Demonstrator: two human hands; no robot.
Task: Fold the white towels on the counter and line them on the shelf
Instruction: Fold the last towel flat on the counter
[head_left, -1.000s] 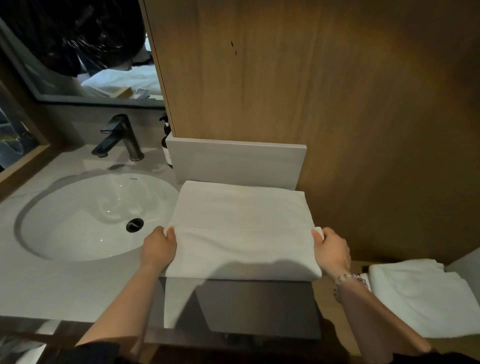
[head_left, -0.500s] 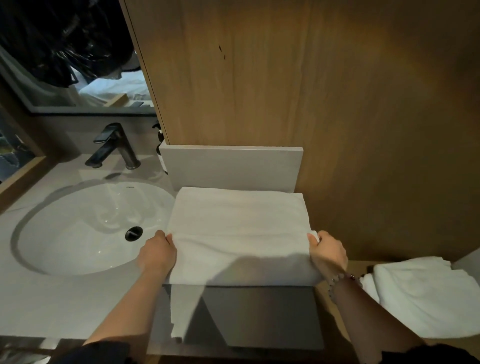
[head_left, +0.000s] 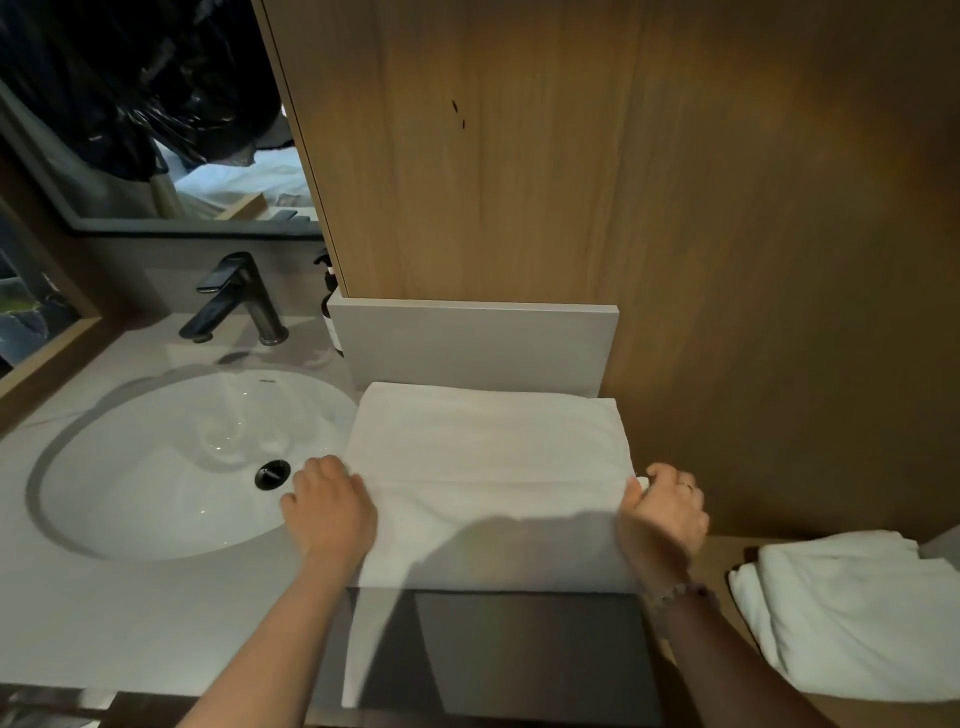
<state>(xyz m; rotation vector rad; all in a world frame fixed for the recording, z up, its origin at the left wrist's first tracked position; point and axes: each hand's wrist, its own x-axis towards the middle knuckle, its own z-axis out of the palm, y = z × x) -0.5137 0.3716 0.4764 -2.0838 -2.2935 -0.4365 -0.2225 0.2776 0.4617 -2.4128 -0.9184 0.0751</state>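
Note:
A white towel (head_left: 488, 457) lies spread on the right end of the grey counter (head_left: 130, 613), right of the sink, with its near part hanging over the front edge. My left hand (head_left: 327, 509) grips the towel's left edge. My right hand (head_left: 662, 512) pinches the right edge, a bit of white cloth showing above the fingers. A fold line runs across the towel between the two hands. A second white towel (head_left: 852, 613), folded, sits lower down at the right on a wooden shelf (head_left: 727, 551).
A white oval sink (head_left: 171, 467) with a black drain fills the counter's left part, a dark faucet (head_left: 234, 301) behind it. A dark bottle (head_left: 331, 306) stands by the grey backsplash (head_left: 467, 343). A wooden wall panel (head_left: 623, 182) rises behind; a mirror (head_left: 156, 114) hangs at the upper left.
The view has shifted slightly. Both hands keep hold of the towel's side edges and have barely moved; the towel lies much as before.

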